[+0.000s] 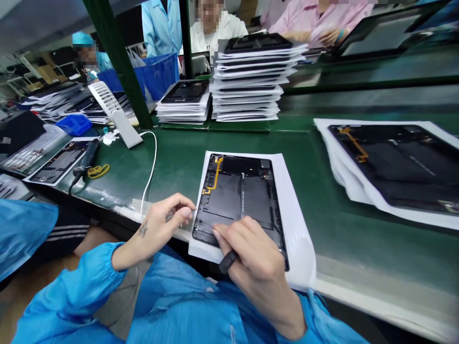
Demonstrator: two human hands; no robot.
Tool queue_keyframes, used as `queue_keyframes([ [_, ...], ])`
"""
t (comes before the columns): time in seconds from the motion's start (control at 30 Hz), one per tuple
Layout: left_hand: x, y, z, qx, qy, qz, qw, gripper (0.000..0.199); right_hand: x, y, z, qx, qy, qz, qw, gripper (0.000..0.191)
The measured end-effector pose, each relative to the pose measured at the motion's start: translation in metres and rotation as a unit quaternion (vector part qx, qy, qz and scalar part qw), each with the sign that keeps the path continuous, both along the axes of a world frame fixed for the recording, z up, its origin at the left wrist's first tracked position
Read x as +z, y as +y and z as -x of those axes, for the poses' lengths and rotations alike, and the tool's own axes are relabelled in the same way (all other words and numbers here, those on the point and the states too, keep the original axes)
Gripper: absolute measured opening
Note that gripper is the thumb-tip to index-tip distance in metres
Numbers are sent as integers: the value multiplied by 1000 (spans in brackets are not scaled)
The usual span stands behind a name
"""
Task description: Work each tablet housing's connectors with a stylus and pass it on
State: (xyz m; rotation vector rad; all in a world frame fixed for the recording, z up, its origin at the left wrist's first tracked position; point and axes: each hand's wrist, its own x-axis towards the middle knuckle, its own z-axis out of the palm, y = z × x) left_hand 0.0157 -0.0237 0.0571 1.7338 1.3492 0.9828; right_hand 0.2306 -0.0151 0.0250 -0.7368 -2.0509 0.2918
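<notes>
An opened tablet housing [236, 191], black inside with a yellow-orange flex cable [216, 174], lies on white sheets [296, 229] in front of me. My right hand [254, 248] is over its lower edge, fingers closed round a thin tool with a black handle [228, 262]. The handle's end sticks out below the palm; the tip near the housing's lower left is too fine to make out. My left hand [163, 222] hovers by the housing's left edge, thumb and fingers curled together. Whatever they pinch, if anything, cannot be made out.
Another tablet housing [398, 162] lies on white sheets at the right. Tall stacks of housings and paper [251, 81] stand at the back. To the left are a white fan [114, 114], its cable [152, 167], a black corded tool [86, 160] and a blue bin [158, 74]. Co-workers sit opposite.
</notes>
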Motion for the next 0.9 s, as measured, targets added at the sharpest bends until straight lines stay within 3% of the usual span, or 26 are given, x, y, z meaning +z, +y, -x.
queue_keyframes([
  [0.13,-2,-1,1,-6,-48,78,996,32,-3,0,-1,1,-11,-16,1000,20],
  [0.37,-2,-6,-10,11,-39,62,997,19,6,-1,2,0,15,10,1000,16],
  [0.57,0,-6,-16,-8,-37,56,998,20,7,-1,2,-3,26,37,999,17],
  [0.77,17,3,-14,-86,-65,176,979,25,4,0,-4,14,12,80,997,24],
  [0.9,18,11,-13,-97,-81,208,970,28,3,0,-6,10,-3,75,997,24],
])
